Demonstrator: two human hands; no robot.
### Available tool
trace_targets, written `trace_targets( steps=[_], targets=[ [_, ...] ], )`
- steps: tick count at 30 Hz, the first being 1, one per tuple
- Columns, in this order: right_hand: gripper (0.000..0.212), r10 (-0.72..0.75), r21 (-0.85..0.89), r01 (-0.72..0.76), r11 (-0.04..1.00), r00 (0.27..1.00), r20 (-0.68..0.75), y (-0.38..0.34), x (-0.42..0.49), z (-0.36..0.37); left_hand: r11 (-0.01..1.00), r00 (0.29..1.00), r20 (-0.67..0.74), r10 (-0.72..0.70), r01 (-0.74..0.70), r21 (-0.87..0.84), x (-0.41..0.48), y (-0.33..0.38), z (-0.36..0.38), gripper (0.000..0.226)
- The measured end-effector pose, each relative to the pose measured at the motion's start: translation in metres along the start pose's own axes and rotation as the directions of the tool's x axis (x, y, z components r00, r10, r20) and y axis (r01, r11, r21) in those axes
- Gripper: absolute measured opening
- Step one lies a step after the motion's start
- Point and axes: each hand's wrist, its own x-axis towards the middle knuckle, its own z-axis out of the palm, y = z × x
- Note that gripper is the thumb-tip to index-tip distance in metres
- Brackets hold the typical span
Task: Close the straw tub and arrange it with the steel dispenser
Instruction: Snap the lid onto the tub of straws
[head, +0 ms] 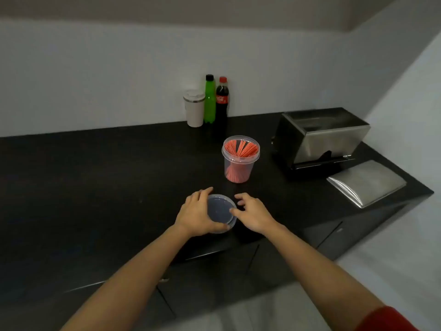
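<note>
Head view. 2 bare forearms are reaching forward over the dark matte bench (95, 187), near its front edge. The left hand (198, 213) is curling around the left and near rim of the round clear plastic lid (220, 212), thumb at the near edge, fingers (205, 192) at the far edge; it is grasping the lid. Whether the lid is lying on the bench or is raised off it, cannot tell. The right hand (254, 215) is sitting just beside the lid on the right, fingers spread and loosely bent, thumb tip touching or nearly touching the lid's right rim; this hand is not clenching anything.

The clear plastic straw tub (240, 158) is standing upright and uncovered on the bench, beyond the hands and apart from them. It is holding a bundle of red-and-white striped straws (243, 148) leaning inside it.

The boxy brushed-steel dispenser (319, 137) is sitting to the right of the tub, near the wall corner, apart from the tub. A flat steel cover panel (366, 181) is lying on the bench just in front of it.

At the back wall 3 items are standing together: a white lidded tumbler (194, 108), a green plastic bottle (210, 100) and a dark cola bottle with red cap (222, 101).

A red sleeve (386, 320) is showing at the lower right.
</note>
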Motion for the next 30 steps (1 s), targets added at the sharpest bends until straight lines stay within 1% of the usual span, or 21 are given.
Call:
trace_targets(
  steps=[3,6,12,16,17,18,20,21,22,24,26,27,28,30],
  targets=[
    [0.053,-0.008,-0.015,0.007,1.000,0.997,-0.079,0.002,0.001,0.006,0.999,1.000,-0.001,0.008,-0.008,0.053,0.002,-0.005,0.003,0.121],
    [0.051,-0.006,0.040,0.009,0.999,0.997,-0.077,0.004,0.001,0.010,0.997,0.999,-0.015,0.044,-0.043,0.059,0.002,-0.011,0.011,0.121],
    [0.051,0.026,0.151,-0.010,0.989,0.994,-0.107,0.001,0.003,0.014,0.996,0.996,-0.041,0.078,-0.077,0.033,0.000,-0.010,0.017,0.119],
    [0.053,0.066,0.222,-0.034,0.974,0.988,-0.138,-0.004,0.005,0.013,0.994,0.995,-0.041,0.092,-0.095,-0.062,0.000,-0.008,0.012,0.121],
    [0.054,0.098,0.291,-0.054,0.955,0.985,-0.142,-0.006,0.006,0.012,0.990,0.994,-0.039,0.100,-0.103,-0.091,0.001,-0.007,0.010,0.122],
    [0.054,0.146,0.395,-0.081,0.915,0.980,-0.137,-0.009,0.007,0.011,0.987,0.993,-0.040,0.114,-0.117,-0.114,0.002,-0.006,0.008,0.122],
    [0.049,0.234,0.616,-0.120,0.779,0.966,-0.108,-0.016,0.006,0.006,0.978,0.988,-0.058,0.144,-0.151,-0.145,0.004,-0.003,0.002,0.122],
    [0.041,0.252,0.678,-0.127,0.724,0.964,-0.088,-0.020,0.005,0.001,0.973,0.984,-0.071,0.161,-0.170,-0.158,0.005,-0.001,-0.001,0.123],
    [0.034,0.247,0.699,-0.128,0.703,0.966,-0.073,-0.022,0.004,-0.004,0.966,0.980,-0.084,0.179,-0.192,-0.173,0.007,0.002,-0.005,0.123],
    [0.022,0.199,0.711,-0.090,0.697,0.977,-0.072,-0.026,0.001,-0.017,0.946,0.971,-0.091,0.223,-0.238,-0.220,0.009,0.007,-0.014,0.123],
    [0.015,0.152,0.720,-0.021,0.693,0.981,-0.118,-0.029,0.000,-0.031,0.917,0.961,-0.122,0.249,-0.274,-0.290,0.011,0.013,-0.024,0.117],
    [0.013,0.130,0.722,0.016,0.692,0.981,-0.147,-0.031,0.000,-0.038,0.899,0.957,-0.156,0.243,-0.283,-0.334,0.012,0.017,-0.029,0.110],
    [0.013,0.108,0.725,0.055,0.687,0.978,-0.177,-0.033,0.001,-0.044,0.878,0.955,-0.196,0.224,-0.285,-0.384,0.014,0.022,-0.034,0.100],
    [0.013,0.080,0.744,0.120,0.657,0.970,-0.227,-0.038,0.005,-0.057,0.830,0.949,-0.266,0.169,-0.283,-0.481,0.019,0.033,-0.043,0.074]
  ],
)
